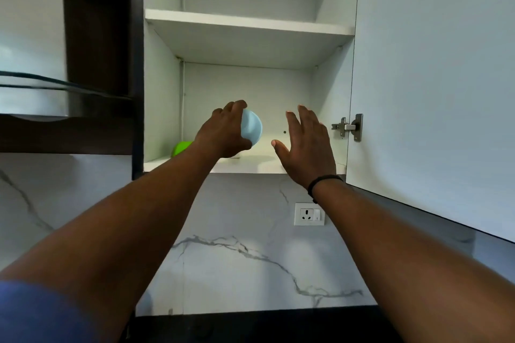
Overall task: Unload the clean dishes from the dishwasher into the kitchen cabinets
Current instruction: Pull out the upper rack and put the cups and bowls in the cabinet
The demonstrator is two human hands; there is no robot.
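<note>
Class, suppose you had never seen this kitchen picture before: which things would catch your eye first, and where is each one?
First, the two arms reaching up into the open cabinet: the left hand grips a pale blue bowl just above the bottom shelf, while the right hand hovers beside it with fingers spread, holding nothing. Next, a bright green dish sits at the shelf's left end, partly hidden behind the left wrist.

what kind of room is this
Most likely a home kitchen. An open white wall cabinet with shelves hangs above a marble-look backsplash with a wall socket, and the left hand holds a light blue bowl at the lower shelf.
</note>
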